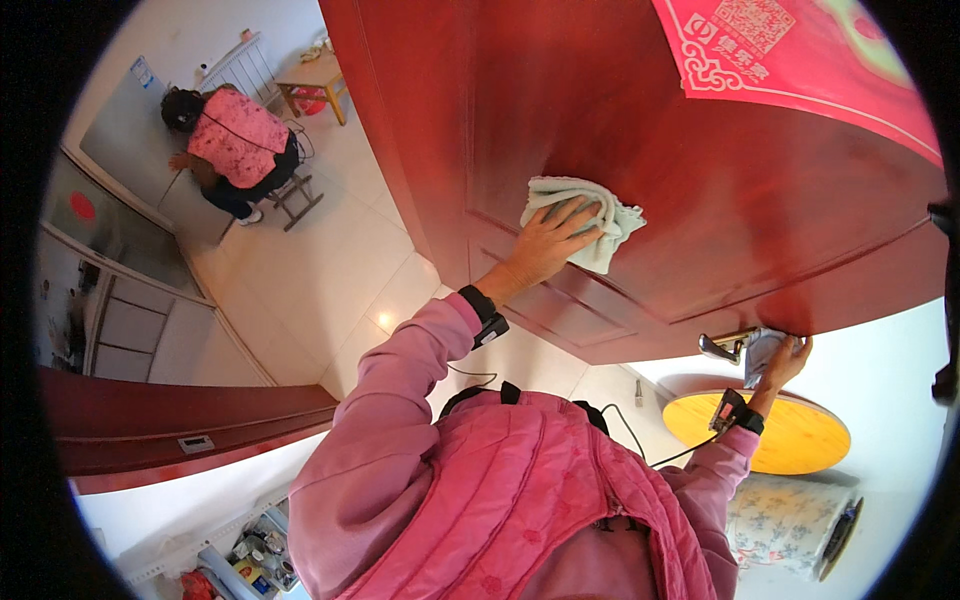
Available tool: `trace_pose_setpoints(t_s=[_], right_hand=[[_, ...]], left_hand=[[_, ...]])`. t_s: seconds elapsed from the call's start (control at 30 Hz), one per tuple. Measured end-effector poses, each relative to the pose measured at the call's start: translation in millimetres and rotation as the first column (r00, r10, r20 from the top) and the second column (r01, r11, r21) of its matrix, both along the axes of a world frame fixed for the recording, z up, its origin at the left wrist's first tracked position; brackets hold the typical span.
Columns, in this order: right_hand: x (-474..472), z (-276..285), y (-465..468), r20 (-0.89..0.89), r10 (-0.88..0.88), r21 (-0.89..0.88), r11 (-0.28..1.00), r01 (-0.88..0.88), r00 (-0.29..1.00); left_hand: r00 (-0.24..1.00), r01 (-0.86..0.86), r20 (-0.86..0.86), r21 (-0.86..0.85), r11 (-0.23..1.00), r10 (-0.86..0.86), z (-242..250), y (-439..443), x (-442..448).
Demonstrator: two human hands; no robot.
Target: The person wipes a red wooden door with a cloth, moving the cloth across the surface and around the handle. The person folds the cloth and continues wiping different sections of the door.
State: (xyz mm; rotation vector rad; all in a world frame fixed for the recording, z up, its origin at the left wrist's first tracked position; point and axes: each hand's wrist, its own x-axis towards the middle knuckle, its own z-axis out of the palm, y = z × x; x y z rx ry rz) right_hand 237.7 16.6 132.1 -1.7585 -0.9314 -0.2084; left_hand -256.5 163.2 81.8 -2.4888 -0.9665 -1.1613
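Observation:
My left hand (pixel 559 244) presses a folded pale green cloth (pixel 619 225) flat against the dark red panelled door (pixel 720 202). Its fingers are spread over the cloth, just above a moulded groove. At the door's edge, my right hand (pixel 784 366) grips a greyish cloth (pixel 759 354) beside the metal lever handle (pixel 721 349). How far its fingers wrap around the door edge is partly hidden. Black straps with small devices circle both wrists.
A person (pixel 232 142) sits on a low stool (pixel 296 201) at upper left, facing a grey panel. Behind stands a small wooden table (pixel 319 75). A round yellow board (pixel 765 442) leans by the wall at right, near a floral-covered cylinder (pixel 787 525). A red door frame (pixel 187 427) is at left.

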Motion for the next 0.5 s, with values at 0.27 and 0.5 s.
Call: trace_pose_setpoints(t_s=[0.27, 0.5], right_hand=[[10.6, -4.2, -0.1, 0.028, 0.000, -0.016, 1.000, 0.001, 1.000], [7.1, -1.3, -0.9, -0.035, 0.038, 0.011, 0.999, -0.038, 0.999]], left_hand=[[0.973, -0.229, -0.089, -0.245, 0.942, 0.213, -83.5, -5.6, -50.1], [0.660, -0.083, 0.536, -0.644, 0.760, 0.526, -161.3, 5.6, -65.7]])
